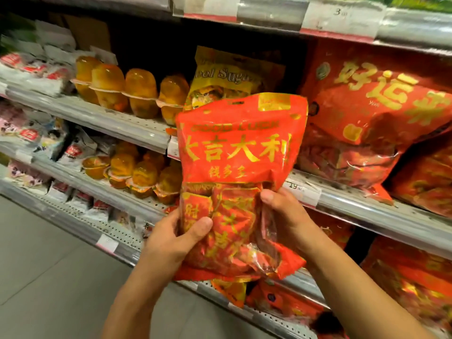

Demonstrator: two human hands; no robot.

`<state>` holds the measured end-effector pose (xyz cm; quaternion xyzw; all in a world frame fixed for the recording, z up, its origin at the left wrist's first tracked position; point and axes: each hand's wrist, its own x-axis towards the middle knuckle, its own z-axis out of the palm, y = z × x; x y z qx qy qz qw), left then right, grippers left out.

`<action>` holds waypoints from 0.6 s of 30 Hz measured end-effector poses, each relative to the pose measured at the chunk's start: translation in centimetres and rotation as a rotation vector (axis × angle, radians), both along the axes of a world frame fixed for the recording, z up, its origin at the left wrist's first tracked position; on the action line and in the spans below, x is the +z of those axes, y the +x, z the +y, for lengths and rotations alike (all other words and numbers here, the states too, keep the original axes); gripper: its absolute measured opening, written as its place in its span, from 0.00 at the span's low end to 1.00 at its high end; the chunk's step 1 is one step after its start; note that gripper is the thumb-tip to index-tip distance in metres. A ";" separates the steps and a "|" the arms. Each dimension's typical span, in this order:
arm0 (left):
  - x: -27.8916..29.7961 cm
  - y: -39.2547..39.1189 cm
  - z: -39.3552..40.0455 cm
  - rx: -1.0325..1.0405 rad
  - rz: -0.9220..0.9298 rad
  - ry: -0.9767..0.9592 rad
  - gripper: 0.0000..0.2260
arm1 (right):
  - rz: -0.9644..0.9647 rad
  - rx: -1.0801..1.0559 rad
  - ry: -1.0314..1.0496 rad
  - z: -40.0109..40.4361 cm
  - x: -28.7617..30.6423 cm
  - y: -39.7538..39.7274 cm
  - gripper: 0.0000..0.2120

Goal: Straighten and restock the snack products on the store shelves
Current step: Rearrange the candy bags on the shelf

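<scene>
Holding red bag (pixel 234 152) upright, both hands

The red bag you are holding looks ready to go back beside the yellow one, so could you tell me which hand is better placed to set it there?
Probably the left hand: it grips the red bag's shelf-side edge.

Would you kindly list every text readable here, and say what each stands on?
"GOOD LUCK" and "大吉大利": red foil snack bag, gripped by left hand and right hand.
"好运来": large red bag on the shelf.
"Sugar", partly hidden: yellow bag behind.
"3": white top price tag.
"19": lower price tag.
Other labels: too blurred.
</scene>
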<state>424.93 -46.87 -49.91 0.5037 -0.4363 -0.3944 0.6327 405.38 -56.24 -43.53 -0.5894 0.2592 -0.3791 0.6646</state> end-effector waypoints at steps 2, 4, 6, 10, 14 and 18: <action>-0.2 -0.1 -0.2 0.119 -0.075 -0.006 0.31 | 0.162 -0.011 -0.104 0.5 1.0 -1.4 0.28; -0.2 -0.5 -0.2 0.243 -0.205 0.007 0.26 | 0.263 -0.065 -0.249 1.8 1.6 -2.3 0.27; -0.3 -1.6 -0.1 0.322 -0.326 -0.010 0.25 | 0.258 -0.123 -0.298 3.1 1.6 -2.2 0.31; -0.8 -3.2 -0.1 0.372 -0.436 -0.042 0.31 | 0.256 -0.324 -0.390 3.5 0.2 -1.5 0.32; -0.5 -3.4 0.5 0.347 -0.557 -0.024 0.35 | 0.235 -0.448 -0.471 3.2 -0.7 -1.8 0.28; -1.1 -3.5 0.9 0.369 -0.630 -0.054 0.29 | 0.253 -0.542 -0.536 3.6 -2.2 -2.0 0.27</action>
